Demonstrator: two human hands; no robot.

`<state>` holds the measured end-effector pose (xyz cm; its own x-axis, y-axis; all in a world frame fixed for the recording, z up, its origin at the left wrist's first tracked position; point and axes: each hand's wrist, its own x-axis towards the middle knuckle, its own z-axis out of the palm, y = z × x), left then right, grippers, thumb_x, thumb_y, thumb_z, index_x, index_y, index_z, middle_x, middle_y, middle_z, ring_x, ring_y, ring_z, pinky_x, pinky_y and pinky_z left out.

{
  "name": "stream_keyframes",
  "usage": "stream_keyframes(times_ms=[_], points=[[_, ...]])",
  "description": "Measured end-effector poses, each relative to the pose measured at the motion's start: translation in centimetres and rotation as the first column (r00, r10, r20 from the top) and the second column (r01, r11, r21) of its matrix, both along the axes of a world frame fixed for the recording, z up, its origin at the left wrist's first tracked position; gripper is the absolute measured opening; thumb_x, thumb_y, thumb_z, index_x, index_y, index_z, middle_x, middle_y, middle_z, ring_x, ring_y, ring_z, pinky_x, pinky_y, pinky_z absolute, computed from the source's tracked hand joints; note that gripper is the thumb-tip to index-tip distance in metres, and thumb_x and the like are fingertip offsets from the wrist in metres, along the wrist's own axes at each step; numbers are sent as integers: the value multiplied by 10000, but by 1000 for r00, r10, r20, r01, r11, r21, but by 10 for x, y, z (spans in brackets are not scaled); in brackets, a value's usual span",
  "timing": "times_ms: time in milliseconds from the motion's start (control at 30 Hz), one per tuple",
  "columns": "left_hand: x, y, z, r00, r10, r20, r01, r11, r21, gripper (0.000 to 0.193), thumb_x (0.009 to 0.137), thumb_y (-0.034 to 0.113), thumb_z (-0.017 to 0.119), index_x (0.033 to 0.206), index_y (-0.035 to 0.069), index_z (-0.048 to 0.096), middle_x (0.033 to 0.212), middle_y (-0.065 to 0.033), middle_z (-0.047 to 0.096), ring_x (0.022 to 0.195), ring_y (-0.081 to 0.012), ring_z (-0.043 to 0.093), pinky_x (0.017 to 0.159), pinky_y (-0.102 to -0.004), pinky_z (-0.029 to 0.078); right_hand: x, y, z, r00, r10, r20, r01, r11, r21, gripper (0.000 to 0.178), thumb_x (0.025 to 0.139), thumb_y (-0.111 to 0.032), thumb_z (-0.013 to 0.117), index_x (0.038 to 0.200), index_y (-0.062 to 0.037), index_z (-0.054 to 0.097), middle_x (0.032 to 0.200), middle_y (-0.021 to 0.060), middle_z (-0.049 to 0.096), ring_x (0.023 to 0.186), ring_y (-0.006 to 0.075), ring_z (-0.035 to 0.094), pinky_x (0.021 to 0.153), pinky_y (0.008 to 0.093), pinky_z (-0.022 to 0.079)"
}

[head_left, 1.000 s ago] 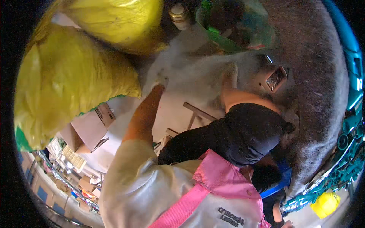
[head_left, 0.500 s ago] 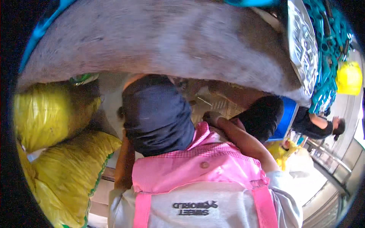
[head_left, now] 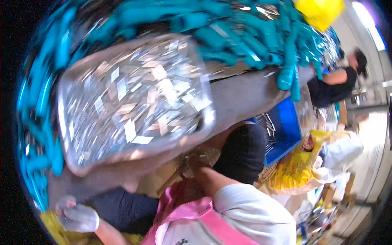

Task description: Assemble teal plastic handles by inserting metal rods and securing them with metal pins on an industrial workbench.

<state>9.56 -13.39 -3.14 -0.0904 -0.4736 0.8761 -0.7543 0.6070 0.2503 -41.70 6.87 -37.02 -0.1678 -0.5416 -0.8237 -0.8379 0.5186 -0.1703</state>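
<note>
My left hand (head_left: 77,216), in a pale glove with bare fingertips, is at the lower left beside my dark-clothed leg (head_left: 120,208) and the near edge of the grey work surface (head_left: 94,185). Its fingers look curled, and whatever they may hold is hidden. Low in the shade between my legs is my right hand (head_left: 195,164), near something brown and flat; blur hides its fingers. On the surface above both hands sits a tray (head_left: 62,102) with a pale rim. Many small, shiny, flat metal pieces (head_left: 130,130) fill it. Neither hand touches the tray.
Teal tubular parts (head_left: 228,36) are heaped behind and left of the tray. A blue bin (head_left: 283,132) with thin metal rods stands right of my knee. Beyond it are a yellow-printed sack (head_left: 292,171) and a person in black (head_left: 332,87). A yellow object (head_left: 320,12) is at the top.
The view has swung right, bringing the metal-piece tray and teal parts toward the middle. My left hand has come into view at the lower left. My right hand stays low by my lap.
</note>
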Motion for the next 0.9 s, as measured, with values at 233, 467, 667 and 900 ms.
stream_keyframes(times_ms=[233, 467, 667, 900], points=[[-6, -16, 5, 935, 298, -190, -270, 950, 160, 323, 973, 204, 439, 1158, -55, 494, 995, -171, 606, 859, -229, 598, 731, -304, 501, -9, -61, -55, 985, -98, 141, 119, 982, -149, 329, 769, -325, 589, 932, -56, 682, 957, 167, 662, 898, 335, 630, 759, 419, 488], [-71, -18, 13, 954, 171, -245, -142, 981, 129, 275, 977, 145, 435, 1179, -40, 468, 891, -120, 564, 699, -180, 555, 592, -294, 495, 45, -119, -95, 961, -62, 270, 126, 966, -227, 322, 764, -320, 597, 928, -57, 682, 949, 166, 662, 891, 336, 630, 757, 418, 489], [-7, -31, 4, 945, 257, -201, -213, 953, 214, 337, 963, 234, 476, 1177, -25, 441, 949, -171, 596, 816, -227, 586, 682, -298, 492, 70, -124, -78, 958, -26, 284, 106, 957, -271, 316, 760, -316, 604, 925, -58, 683, 942, 165, 662, 884, 337, 630, 754, 417, 490], [-36, -24, -4, 918, 387, -82, -375, 918, 133, 387, 963, 318, 445, 1131, -25, 505, 1090, -196, 561, 968, -286, 559, 836, -411, 470, 109, -113, 2, 961, 164, 223, -84, 940, -331, 309, 756, -311, 612, 921, -60, 683, 934, 164, 662, 877, 338, 631, 751, 415, 491]])
